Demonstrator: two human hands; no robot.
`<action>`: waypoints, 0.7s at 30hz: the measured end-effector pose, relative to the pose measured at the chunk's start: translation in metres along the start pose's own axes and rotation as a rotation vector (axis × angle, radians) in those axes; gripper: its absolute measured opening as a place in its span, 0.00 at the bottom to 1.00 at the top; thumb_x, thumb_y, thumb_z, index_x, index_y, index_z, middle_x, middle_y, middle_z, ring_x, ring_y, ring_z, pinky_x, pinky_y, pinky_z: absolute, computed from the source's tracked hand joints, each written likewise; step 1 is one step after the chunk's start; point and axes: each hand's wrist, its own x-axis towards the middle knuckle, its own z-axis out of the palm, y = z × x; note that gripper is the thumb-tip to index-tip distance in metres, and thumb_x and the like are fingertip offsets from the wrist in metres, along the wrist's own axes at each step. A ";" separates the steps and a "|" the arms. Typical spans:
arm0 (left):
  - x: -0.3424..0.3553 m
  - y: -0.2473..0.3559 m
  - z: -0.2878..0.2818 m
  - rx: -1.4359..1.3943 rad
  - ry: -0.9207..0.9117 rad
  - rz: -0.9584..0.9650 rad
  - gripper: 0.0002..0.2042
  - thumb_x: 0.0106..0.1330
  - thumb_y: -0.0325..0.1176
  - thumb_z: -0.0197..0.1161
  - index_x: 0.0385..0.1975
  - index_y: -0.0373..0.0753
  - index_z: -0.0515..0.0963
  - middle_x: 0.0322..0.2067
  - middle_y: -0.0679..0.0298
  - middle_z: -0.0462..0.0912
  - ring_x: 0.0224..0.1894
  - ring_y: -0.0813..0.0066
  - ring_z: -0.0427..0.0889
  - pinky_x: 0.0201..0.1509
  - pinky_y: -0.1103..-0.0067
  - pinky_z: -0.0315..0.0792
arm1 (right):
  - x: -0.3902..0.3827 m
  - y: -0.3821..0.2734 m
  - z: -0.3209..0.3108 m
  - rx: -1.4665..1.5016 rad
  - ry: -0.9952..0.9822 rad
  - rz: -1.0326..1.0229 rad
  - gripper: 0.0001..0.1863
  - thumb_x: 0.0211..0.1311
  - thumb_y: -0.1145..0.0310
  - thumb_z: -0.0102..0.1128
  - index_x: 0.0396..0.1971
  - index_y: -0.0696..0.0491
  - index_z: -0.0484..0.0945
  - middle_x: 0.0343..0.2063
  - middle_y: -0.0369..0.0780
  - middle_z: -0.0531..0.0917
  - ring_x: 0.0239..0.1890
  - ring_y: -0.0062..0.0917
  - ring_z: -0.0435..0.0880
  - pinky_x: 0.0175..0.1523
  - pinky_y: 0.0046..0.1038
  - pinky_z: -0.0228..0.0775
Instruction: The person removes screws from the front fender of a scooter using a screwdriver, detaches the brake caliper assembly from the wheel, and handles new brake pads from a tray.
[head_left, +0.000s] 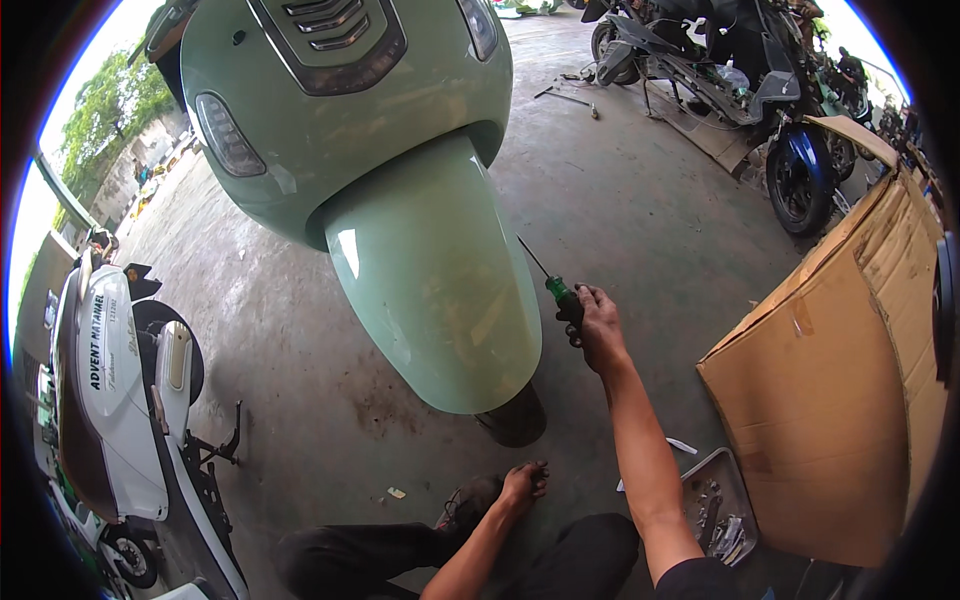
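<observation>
My right hand (601, 328) grips a screwdriver (556, 287) by its green and black handle. Its thin shaft points up and left toward the right edge of a pale green front fender (440, 280); the tip looks close to that edge, and I cannot tell if they touch. The fender belongs to a pale green scooter (350, 130) facing me, with the dark front tyre (514, 418) showing below it. Low in the view, my left hand (522, 487) is held between my knees with its fingers curled. Anything inside those fingers is hidden.
A metal tray (745, 490) of tools and small parts lies by my right forearm, beside a large cardboard box (820, 390). A white scooter (125, 390) stands at left. Far right is a partly stripped motorbike (720, 90), with loose tools (565, 97) on the floor near it.
</observation>
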 end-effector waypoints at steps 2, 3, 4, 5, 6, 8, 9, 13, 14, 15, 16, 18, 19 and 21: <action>-0.003 0.001 0.002 0.064 -0.032 0.026 0.09 0.75 0.35 0.55 0.46 0.36 0.72 0.34 0.61 0.79 0.25 0.79 0.68 0.26 0.82 0.63 | 0.000 0.002 0.002 0.070 0.054 -0.067 0.18 0.66 0.64 0.65 0.50 0.59 0.77 0.39 0.46 0.83 0.36 0.33 0.84 0.41 0.34 0.78; -0.004 0.001 0.001 0.078 -0.049 0.034 0.09 0.75 0.34 0.57 0.47 0.36 0.73 0.34 0.62 0.80 0.25 0.80 0.68 0.26 0.82 0.63 | 0.001 0.002 0.003 -0.236 0.144 -0.357 0.17 0.68 0.62 0.63 0.49 0.58 0.78 0.38 0.45 0.83 0.34 0.30 0.83 0.38 0.32 0.77; -0.005 0.002 0.001 0.087 -0.046 0.039 0.10 0.75 0.34 0.58 0.48 0.36 0.73 0.35 0.62 0.81 0.26 0.80 0.69 0.26 0.82 0.64 | 0.000 0.001 0.004 -0.527 0.240 -0.679 0.16 0.70 0.60 0.61 0.47 0.57 0.79 0.38 0.44 0.83 0.33 0.27 0.82 0.36 0.29 0.75; -0.005 0.002 -0.001 0.089 -0.046 0.033 0.10 0.74 0.34 0.59 0.48 0.36 0.74 0.36 0.62 0.81 0.26 0.81 0.69 0.27 0.82 0.64 | 0.000 -0.001 0.004 -0.829 0.300 -0.985 0.16 0.72 0.58 0.59 0.46 0.56 0.80 0.37 0.42 0.83 0.31 0.24 0.81 0.33 0.27 0.74; -0.005 0.002 -0.002 0.103 -0.052 0.050 0.10 0.74 0.34 0.60 0.48 0.36 0.74 0.37 0.62 0.81 0.26 0.81 0.69 0.27 0.82 0.64 | -0.001 -0.003 0.004 -0.940 0.287 -0.909 0.16 0.73 0.57 0.57 0.46 0.56 0.79 0.36 0.42 0.83 0.32 0.25 0.83 0.32 0.28 0.75; -0.006 0.000 -0.006 0.115 -0.048 0.051 0.10 0.74 0.36 0.60 0.47 0.37 0.75 0.37 0.63 0.82 0.27 0.82 0.69 0.28 0.83 0.64 | -0.001 -0.012 0.002 -0.390 0.018 -0.224 0.17 0.69 0.61 0.61 0.48 0.58 0.78 0.37 0.44 0.83 0.35 0.32 0.84 0.36 0.34 0.77; -0.005 -0.001 -0.007 0.120 -0.078 0.067 0.10 0.74 0.36 0.60 0.47 0.37 0.76 0.37 0.63 0.82 0.27 0.82 0.70 0.28 0.83 0.64 | -0.002 -0.015 0.002 -0.192 -0.063 0.025 0.17 0.68 0.62 0.62 0.49 0.58 0.78 0.38 0.45 0.83 0.35 0.34 0.85 0.38 0.36 0.78; -0.008 -0.005 -0.009 0.111 -0.095 0.071 0.09 0.74 0.35 0.60 0.46 0.37 0.77 0.38 0.64 0.83 0.27 0.82 0.70 0.29 0.83 0.64 | -0.007 -0.016 0.008 -0.389 0.081 -0.244 0.19 0.68 0.62 0.61 0.53 0.56 0.78 0.37 0.46 0.84 0.33 0.39 0.86 0.38 0.38 0.78; -0.009 -0.004 -0.009 0.097 -0.086 0.051 0.09 0.74 0.35 0.60 0.46 0.37 0.77 0.38 0.64 0.83 0.28 0.82 0.71 0.30 0.83 0.65 | -0.008 -0.012 0.012 -0.701 0.191 -0.601 0.18 0.70 0.60 0.59 0.53 0.54 0.78 0.36 0.45 0.84 0.32 0.38 0.85 0.36 0.38 0.78; -0.010 -0.004 -0.010 0.114 -0.098 0.076 0.10 0.74 0.36 0.60 0.47 0.36 0.77 0.39 0.64 0.83 0.28 0.83 0.71 0.31 0.83 0.65 | -0.007 -0.008 0.016 -1.032 0.272 -0.879 0.17 0.71 0.59 0.57 0.53 0.52 0.79 0.36 0.44 0.84 0.30 0.37 0.85 0.33 0.37 0.77; -0.011 -0.004 -0.010 0.120 -0.089 0.084 0.11 0.74 0.36 0.60 0.48 0.36 0.77 0.39 0.64 0.83 0.28 0.83 0.71 0.31 0.84 0.65 | -0.006 -0.004 0.018 -1.202 0.360 -1.010 0.18 0.73 0.57 0.54 0.55 0.50 0.78 0.30 0.44 0.84 0.30 0.40 0.85 0.36 0.38 0.78; -0.012 -0.003 -0.010 0.109 -0.063 0.106 0.12 0.75 0.36 0.60 0.50 0.35 0.77 0.40 0.64 0.83 0.28 0.83 0.72 0.33 0.84 0.67 | 0.003 -0.001 0.021 -0.949 0.215 -0.750 0.18 0.74 0.54 0.52 0.51 0.51 0.78 0.26 0.43 0.82 0.23 0.36 0.82 0.31 0.34 0.75; -0.012 -0.002 -0.010 0.098 -0.049 0.111 0.13 0.75 0.35 0.60 0.51 0.35 0.77 0.41 0.64 0.83 0.29 0.83 0.73 0.33 0.84 0.67 | 0.006 -0.002 0.020 -0.821 0.155 -0.614 0.18 0.75 0.52 0.51 0.50 0.51 0.79 0.23 0.42 0.81 0.19 0.34 0.80 0.28 0.32 0.73; -0.010 -0.005 -0.005 0.078 -0.044 0.103 0.14 0.75 0.35 0.59 0.52 0.34 0.77 0.41 0.64 0.84 0.29 0.82 0.74 0.35 0.83 0.69 | 0.015 -0.010 0.014 -0.235 -0.091 0.010 0.17 0.76 0.51 0.49 0.42 0.50 0.78 0.19 0.38 0.77 0.14 0.25 0.71 0.21 0.27 0.65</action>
